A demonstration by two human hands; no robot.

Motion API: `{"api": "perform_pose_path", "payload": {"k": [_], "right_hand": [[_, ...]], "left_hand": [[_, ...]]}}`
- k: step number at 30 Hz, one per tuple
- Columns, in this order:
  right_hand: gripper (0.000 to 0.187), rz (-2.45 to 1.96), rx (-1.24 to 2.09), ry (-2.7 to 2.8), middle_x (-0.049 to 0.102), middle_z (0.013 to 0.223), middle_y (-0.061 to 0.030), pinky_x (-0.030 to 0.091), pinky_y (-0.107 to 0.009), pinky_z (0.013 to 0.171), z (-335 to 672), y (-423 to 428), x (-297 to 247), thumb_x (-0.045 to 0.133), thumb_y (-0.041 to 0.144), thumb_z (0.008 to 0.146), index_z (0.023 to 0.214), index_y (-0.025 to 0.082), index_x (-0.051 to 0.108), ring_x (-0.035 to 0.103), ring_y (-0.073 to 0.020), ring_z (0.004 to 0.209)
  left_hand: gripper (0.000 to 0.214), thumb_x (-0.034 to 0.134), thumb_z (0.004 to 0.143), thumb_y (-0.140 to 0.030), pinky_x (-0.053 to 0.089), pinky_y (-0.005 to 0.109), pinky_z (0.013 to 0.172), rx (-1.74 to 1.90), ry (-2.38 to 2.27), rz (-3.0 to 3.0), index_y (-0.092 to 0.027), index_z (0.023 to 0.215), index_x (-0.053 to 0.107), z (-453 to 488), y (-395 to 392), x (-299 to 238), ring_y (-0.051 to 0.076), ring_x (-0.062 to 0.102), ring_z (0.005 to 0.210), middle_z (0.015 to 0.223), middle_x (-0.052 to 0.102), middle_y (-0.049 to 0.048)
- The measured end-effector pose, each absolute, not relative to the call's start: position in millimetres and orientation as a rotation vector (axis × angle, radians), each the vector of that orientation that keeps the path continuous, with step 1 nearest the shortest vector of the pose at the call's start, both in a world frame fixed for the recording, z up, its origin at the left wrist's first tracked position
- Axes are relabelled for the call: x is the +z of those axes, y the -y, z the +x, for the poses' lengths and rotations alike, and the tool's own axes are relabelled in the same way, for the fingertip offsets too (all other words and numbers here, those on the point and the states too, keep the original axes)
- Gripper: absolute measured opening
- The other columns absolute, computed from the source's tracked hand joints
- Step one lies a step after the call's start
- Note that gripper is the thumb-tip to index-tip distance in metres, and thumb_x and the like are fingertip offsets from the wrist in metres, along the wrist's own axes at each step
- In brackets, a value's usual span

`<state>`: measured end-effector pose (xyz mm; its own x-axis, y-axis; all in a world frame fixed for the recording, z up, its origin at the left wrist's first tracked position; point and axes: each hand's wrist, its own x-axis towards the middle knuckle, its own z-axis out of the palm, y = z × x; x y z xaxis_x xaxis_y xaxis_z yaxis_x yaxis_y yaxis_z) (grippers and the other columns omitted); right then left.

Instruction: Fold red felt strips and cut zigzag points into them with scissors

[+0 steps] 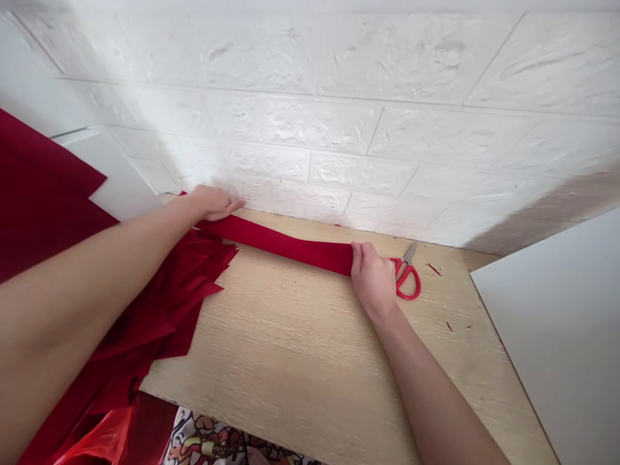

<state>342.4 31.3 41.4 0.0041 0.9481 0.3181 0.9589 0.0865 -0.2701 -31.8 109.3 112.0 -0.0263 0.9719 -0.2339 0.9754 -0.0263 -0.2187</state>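
between left fingers (236, 205) and right fingers (357, 257), red strip (290, 247)

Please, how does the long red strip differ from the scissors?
The strip is long and all red; the scissors are shorter, with red handles and grey blades. The strip runs between the left hand and right hand; the scissors lie on the tabletop. Both show red.
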Motion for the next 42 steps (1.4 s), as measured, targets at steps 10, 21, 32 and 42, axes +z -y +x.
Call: {"api": "perform_pose_path", "payload": {"k": [10,21,32,42], "right_hand": [[0.037,-1.913,-0.001,1.944,0.065,0.065,-0.0077,0.017,-0.03,0.056,339,-32,46,0.041,0.034,0.104,0.09,0.014,0.068,0.038,-0.0145,0.047],[0.033,-1.812,0.091,1.96,0.069,0.067,-0.0113,0.031,-0.03,0.058,351,-38,38,0.042,0.028,0.093,0.104,0.012,0.068,0.05,-0.0195,0.049],[0.035,-1.63,0.258,1.741,0.053,0.053,-0.0025,0.03,-0.03,0.054,341,-33,46,0.035,0.044,0.092,0.064,0.025,0.042,0.043,-0.0155,0.046],[0.033,-1.672,0.242,1.717,0.047,0.053,-0.0009,0.029,-0.031,0.057,338,-32,46,0.034,0.041,0.091,0.062,0.026,0.036,0.038,-0.0154,0.048]], "left_hand": [[0.047,0.038,0.101,-0.04,0.046,0.036,0.082,0.488,-1.767,2.451,-0.015,0.072,0.065,89,-115,117,0.024,0.065,0.081,0.081,0.071,0.0119],[0.03,0.033,0.107,-0.037,0.05,0.033,0.078,0.92,-1.363,2.25,-0.02,0.107,0.057,230,-53,50,0.022,0.068,0.095,0.108,0.072,0.0056],[0.067,0.013,0.106,-0.056,0.049,0.034,0.075,0.724,-1.471,2.112,-0.021,0.101,0.07,224,-61,49,0.024,0.07,0.089,0.09,0.075,0.0076],[0.081,0.002,0.104,-0.059,0.05,0.035,0.076,0.696,-1.415,2.093,-0.02,0.101,0.073,223,-65,45,0.025,0.07,0.09,0.094,0.076,0.0086]]}}
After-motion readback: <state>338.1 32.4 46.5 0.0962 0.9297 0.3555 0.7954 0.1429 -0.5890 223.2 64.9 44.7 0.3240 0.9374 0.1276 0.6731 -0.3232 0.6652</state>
